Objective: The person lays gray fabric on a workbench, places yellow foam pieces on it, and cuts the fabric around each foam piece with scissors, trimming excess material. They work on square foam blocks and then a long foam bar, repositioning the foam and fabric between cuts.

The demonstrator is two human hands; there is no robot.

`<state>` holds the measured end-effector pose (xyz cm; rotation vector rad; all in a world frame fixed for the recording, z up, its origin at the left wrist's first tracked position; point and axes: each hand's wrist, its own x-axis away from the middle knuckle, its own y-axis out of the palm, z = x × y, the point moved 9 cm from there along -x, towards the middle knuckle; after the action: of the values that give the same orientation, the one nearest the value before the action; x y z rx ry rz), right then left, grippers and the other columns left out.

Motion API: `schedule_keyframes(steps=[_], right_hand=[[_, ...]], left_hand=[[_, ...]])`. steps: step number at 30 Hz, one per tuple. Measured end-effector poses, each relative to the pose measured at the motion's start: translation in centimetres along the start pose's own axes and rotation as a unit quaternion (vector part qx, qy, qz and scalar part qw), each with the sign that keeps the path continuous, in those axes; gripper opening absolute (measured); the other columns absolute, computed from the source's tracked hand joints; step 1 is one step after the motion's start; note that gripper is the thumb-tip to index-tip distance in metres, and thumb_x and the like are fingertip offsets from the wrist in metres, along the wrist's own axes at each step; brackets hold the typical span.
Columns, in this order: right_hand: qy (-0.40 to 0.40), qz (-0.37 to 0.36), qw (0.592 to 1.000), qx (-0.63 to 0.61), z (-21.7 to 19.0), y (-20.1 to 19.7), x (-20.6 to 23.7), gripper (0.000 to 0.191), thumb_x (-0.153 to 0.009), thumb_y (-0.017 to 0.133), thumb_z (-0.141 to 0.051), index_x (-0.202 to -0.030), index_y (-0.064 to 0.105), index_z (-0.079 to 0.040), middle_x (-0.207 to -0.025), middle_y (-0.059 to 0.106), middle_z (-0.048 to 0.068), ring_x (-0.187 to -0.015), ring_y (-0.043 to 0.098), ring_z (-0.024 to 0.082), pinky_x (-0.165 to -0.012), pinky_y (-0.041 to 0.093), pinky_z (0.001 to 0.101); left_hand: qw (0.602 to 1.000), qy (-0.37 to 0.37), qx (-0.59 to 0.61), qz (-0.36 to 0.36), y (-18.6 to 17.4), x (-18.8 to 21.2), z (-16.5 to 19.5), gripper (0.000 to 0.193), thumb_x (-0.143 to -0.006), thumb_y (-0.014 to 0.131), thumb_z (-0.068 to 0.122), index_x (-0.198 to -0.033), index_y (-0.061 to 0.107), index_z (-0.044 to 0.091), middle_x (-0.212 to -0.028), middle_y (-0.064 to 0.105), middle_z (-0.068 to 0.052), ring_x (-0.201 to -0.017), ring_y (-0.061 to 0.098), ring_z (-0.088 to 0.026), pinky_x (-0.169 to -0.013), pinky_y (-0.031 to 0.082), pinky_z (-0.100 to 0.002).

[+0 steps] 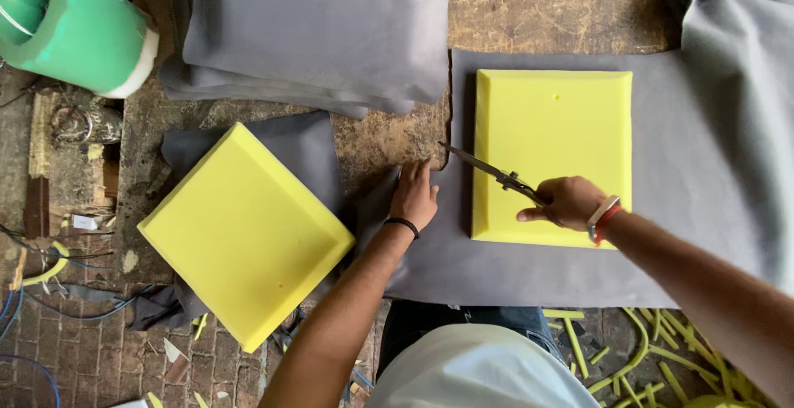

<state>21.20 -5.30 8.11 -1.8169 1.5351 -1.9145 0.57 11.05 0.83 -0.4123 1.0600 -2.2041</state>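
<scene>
My right hand (pixel 569 202) grips a pair of scissors (pixel 488 170) whose open blades point left toward the edge of a grey fabric sheet (pixel 529 267). The hand hovers over a square yellow foam pad (pixel 552 131) lying on that sheet. My left hand (pixel 413 196) lies flat, fingers together, pressing the left edge of the grey fabric, close to the scissor tips. A black band circles the left wrist; a white and red band circles the right.
A second yellow foam pad (pixel 246 234) lies tilted on dark fabric at the left. Folded grey cloth (pixel 314 32) is stacked at the top. A green roll (pixel 74 23) stands at the top left. Yellow foam offcuts (pixel 653 358) litter the brick floor.
</scene>
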Motion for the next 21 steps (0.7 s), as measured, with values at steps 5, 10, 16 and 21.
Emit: schedule_keyframes(steps=[5, 10, 16, 21], right_hand=[[-0.145, -0.001, 0.942, 0.301, -2.4, -9.6, -4.7, 0.076, -0.068, 0.08, -0.072, -0.114, 0.064, -0.014, -0.111, 0.069, 0.002, -0.107, 0.068, 0.024, -0.092, 0.055, 0.0399], [-0.279, -0.067, 0.771, 0.568, -10.5, -13.7, -12.0, 0.074, -0.079, 0.075, -0.066, -0.127, 0.059, -0.011, -0.116, 0.066, 0.004, -0.116, 0.064, 0.023, -0.104, 0.053, 0.0395], [-0.428, -0.104, 0.644, 0.626, -18.7, -8.2, -13.0, 0.081, -0.08, 0.078, -0.064, -0.138, 0.05, -0.014, -0.135, 0.057, 0.007, -0.127, 0.053, 0.031, -0.109, 0.042, 0.0462], [-0.386, -0.147, 0.619, 0.668, -18.1, -7.1, -14.0, 0.056, -0.091, 0.067, -0.056, -0.13, 0.058, -0.017, -0.122, 0.07, 0.005, -0.122, 0.065, 0.027, -0.109, 0.05, 0.0416]], left_hand=[[0.992, -0.034, -0.119, -0.001, -0.8, 0.1, -1.0, 0.027, -0.085, 0.074, 0.015, -0.11, 0.065, 0.008, -0.114, 0.063, -0.015, -0.115, 0.056, -0.036, -0.101, 0.042, -0.048], [0.993, -0.072, -0.074, 0.052, -2.6, 0.5, 0.1, 0.011, -0.085, 0.075, 0.016, -0.089, 0.068, 0.01, -0.099, 0.065, -0.011, -0.102, 0.059, -0.033, -0.096, 0.044, -0.048], [0.986, -0.069, -0.055, 0.145, -4.1, 1.4, 1.8, 0.006, -0.086, 0.074, 0.013, -0.088, 0.068, 0.013, -0.089, 0.067, -0.006, -0.095, 0.062, -0.028, -0.103, 0.044, -0.049], [0.983, -0.121, -0.048, 0.132, -3.7, 1.7, 0.8, 0.008, -0.081, 0.074, 0.009, -0.086, 0.069, 0.013, -0.093, 0.068, -0.006, -0.1, 0.061, -0.031, -0.093, 0.049, -0.043]])
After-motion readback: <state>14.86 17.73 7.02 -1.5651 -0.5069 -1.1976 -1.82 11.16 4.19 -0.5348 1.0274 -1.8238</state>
